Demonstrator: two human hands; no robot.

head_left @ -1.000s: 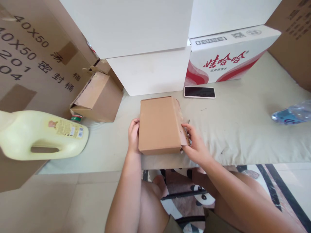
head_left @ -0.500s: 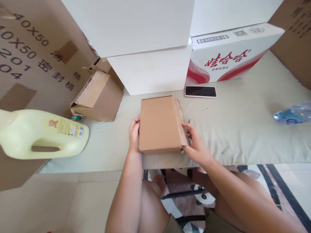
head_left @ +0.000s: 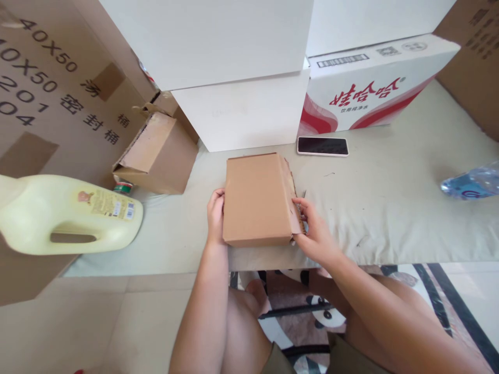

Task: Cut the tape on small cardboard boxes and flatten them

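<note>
A small brown cardboard box [head_left: 255, 200] rests on the cloth-covered surface in front of me, its right side ragged with a torn, folded flap. My left hand [head_left: 215, 215] is closed against the box's left side, fingertips partly hidden behind it. On the opposite side, my right hand [head_left: 315, 228] grips the torn flap edge, with thumb near the lower corner and fingers above. What lies inside the box cannot be seen.
White boxes [head_left: 241, 111] stand behind, beside a red-and-white carton [head_left: 362, 98]. A phone [head_left: 323, 146] lies before the carton. At left are another cardboard box [head_left: 167, 156] and a yellow jug [head_left: 113, 234]. A plastic bottle [head_left: 471, 183] lies far right.
</note>
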